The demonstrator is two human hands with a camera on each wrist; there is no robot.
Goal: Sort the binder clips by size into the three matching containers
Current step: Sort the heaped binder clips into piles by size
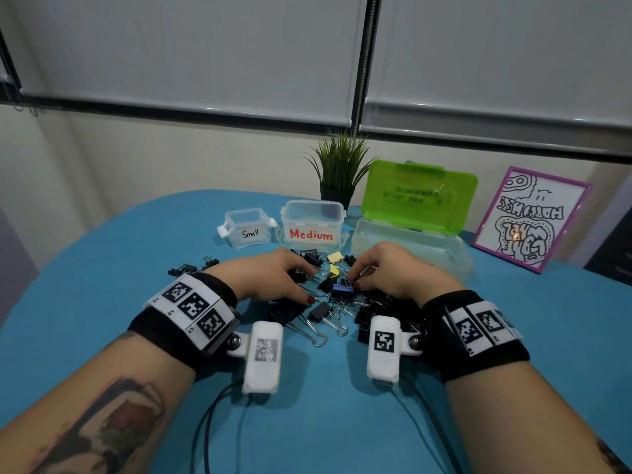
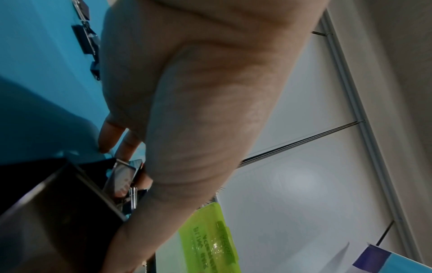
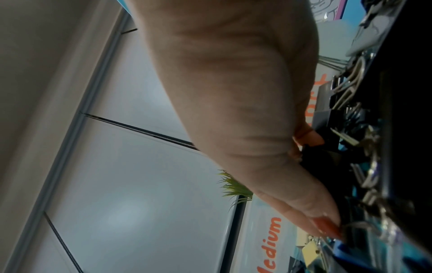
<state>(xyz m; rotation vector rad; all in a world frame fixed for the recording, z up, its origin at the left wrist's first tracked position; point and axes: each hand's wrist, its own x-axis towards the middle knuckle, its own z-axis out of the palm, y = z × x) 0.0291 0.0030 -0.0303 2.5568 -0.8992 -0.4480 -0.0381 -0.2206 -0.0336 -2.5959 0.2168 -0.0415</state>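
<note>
A heap of binder clips [image 1: 328, 302], mostly black with wire handles, lies mid-table. Two yellow clips [image 1: 335, 257] and a purple clip [image 1: 342, 289] sit among them. My left hand [image 1: 307, 283] is spread over the heap's left side, fingers curved onto black clips, thumb apart near the front. In the left wrist view its fingertips [image 2: 107, 140] touch down beside a black clip [image 2: 126, 175]; any hold is hidden. My right hand [image 1: 355, 279] pinches at the wire handle by the purple clip; its thumb [image 3: 327, 227] touches that wire.
Behind the heap stand an open tub marked Small [image 1: 248, 230], a taller tub marked Medium [image 1: 311, 224] and a clear box [image 1: 410, 244] with its green lid raised. A potted plant [image 1: 338, 172] and a framed drawing [image 1: 530, 217] stand further back. Cables trail from both wrists.
</note>
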